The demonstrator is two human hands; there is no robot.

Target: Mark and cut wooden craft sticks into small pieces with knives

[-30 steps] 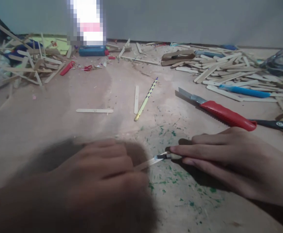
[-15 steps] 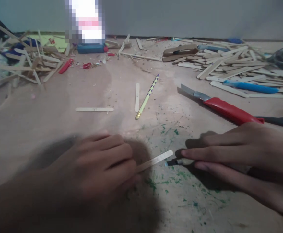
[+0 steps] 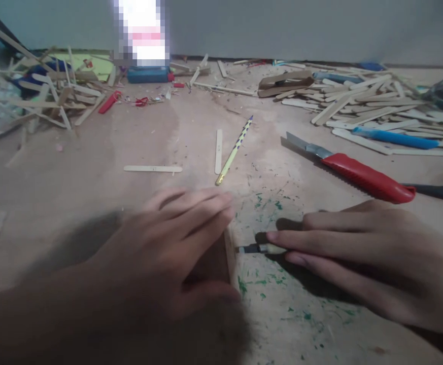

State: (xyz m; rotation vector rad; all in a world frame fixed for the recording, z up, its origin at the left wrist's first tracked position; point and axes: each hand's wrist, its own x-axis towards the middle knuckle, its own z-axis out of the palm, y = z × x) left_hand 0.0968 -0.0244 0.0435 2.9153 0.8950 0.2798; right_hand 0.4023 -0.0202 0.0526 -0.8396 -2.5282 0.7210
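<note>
My left hand (image 3: 183, 248) has a craft stick (image 3: 230, 248) gripped between thumb and fingers. That stick runs away from me on the table, partly covered by my fingers. In my right hand (image 3: 362, 253) is a small carving tool (image 3: 253, 249) with a pale handle and a short flat tip. Its tip meets or nearly meets the stick's right side. Beyond my hands lie two more craft sticks, one crosswise (image 3: 152, 169) and one lengthwise (image 3: 218, 152). Beside the lengthwise one rests a yellow pencil (image 3: 234, 150) with purple spots.
A red-handled knife (image 3: 366, 175) lies beyond my right hand, its blade bare. Heaps of craft sticks stand at back right (image 3: 373, 99) and back left (image 3: 49, 96). A blue box (image 3: 148, 75) is near the wall. Green marks (image 3: 259, 279) spot the wooden table (image 3: 191, 121).
My left hand has turned the stick from slanting to pointing away from me, and its fingers have opened out around it. My right hand has brought the carving tool left to the stick.
</note>
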